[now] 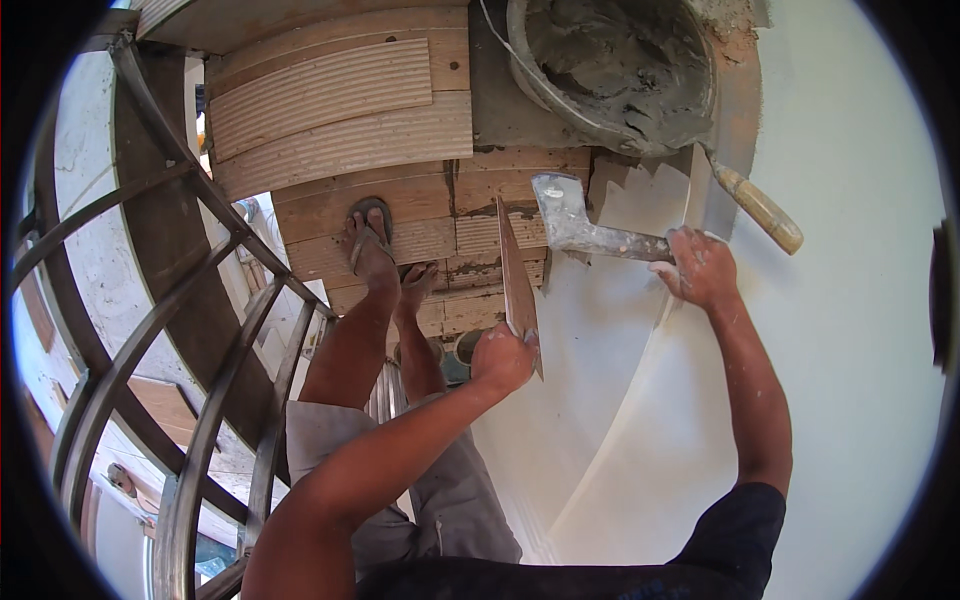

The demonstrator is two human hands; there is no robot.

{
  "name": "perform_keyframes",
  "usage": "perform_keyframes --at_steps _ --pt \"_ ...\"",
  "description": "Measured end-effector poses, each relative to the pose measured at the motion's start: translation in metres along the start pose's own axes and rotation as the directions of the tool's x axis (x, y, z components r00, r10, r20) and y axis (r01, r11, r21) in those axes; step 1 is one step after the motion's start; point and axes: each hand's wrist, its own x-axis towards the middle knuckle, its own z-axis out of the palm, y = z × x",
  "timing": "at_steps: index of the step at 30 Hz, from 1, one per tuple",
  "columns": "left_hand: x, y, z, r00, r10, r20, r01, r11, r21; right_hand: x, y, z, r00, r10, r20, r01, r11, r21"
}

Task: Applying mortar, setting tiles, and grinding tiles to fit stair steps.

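Observation:
My left hand [505, 357] is closed around the lower end of a thin reddish-brown tile piece [516, 275], seen nearly edge-on with its pointed end upward. My right hand [703, 268] grips the handle of a plaster-smeared hatchet [565, 213]. Its pale, flared head points left, a little right of the tile piece and apart from it. Beyond my right hand, a trowel [758, 208] with a worn wooden handle rests beside a bucket [514, 50] of wet grey mortar [620, 65].
Wood-look stair treads [360, 195] lie below, with my sandalled feet on them. Ribbed tiles [330, 100] cover the step ahead. A curved metal railing [205, 190] borders the drop on the left. A white wall [850, 300] rises close on the right.

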Motion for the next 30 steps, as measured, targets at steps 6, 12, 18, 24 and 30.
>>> perform_keyframes --at_steps 6,12,18,24,30 --pt "-0.009 0.014 0.002 1.000 0.003 -0.002 -0.003 0.998 0.057 0.030 0.032 -0.002 0.766 0.462 0.447 -0.364 0.885 -0.290" --pt "-0.005 -0.003 0.001 0.999 0.040 -0.008 -0.039 0.996 0.076 0.048 0.004 -0.023 0.892 0.147 0.427 -0.085 0.983 -0.161" --pt "-0.002 -0.006 0.003 0.999 0.042 -0.008 -0.041 0.998 0.046 0.051 0.035 -0.014 0.898 -0.062 0.437 0.100 0.993 -0.065" --pt "-0.008 -0.004 -0.013 0.999 -0.045 0.025 0.044 0.999 0.010 0.065 0.009 -0.005 0.759 0.260 0.597 -0.095 0.951 -0.294" --pt "0.002 -0.025 -0.010 0.988 -0.156 -0.019 0.154 0.983 -0.104 0.058 -0.027 -0.015 0.922 -0.210 0.326 0.215 0.976 0.022"
